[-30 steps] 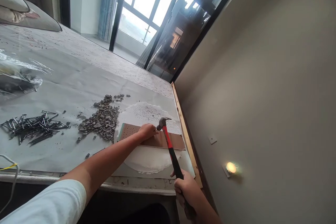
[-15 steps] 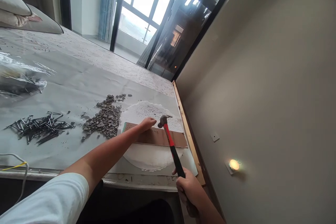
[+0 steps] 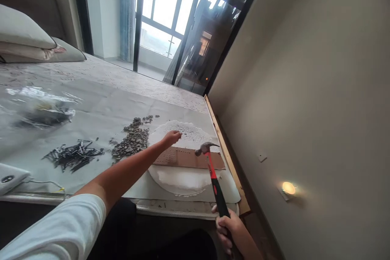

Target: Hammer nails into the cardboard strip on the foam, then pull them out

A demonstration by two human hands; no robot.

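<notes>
The person's right hand (image 3: 230,225) is wrapped around the lower handle of a hammer (image 3: 213,175); the left hand (image 3: 172,137) reaches forward with its fingers drawn together, and whether it pinches something small cannot be told. The hammer is tilted forward, its head showing in front of the brown board (image 3: 189,160), striking face to the left and claw to the right; whether metal and board touch is unclear. The left hand appears just beyond the board's far edge. The board, dotted with small holes at its left part, lies across a rough white patch (image 3: 179,179).

For good hammer control, the low grip seems sound; a loose wrist, a square face and left fingers well away from the head would serve best.

Left of the board sits a heap of grey stones (image 3: 132,140), then a pile of dark nails (image 3: 74,154), with a clear plastic bag (image 3: 45,111) behind.
</notes>
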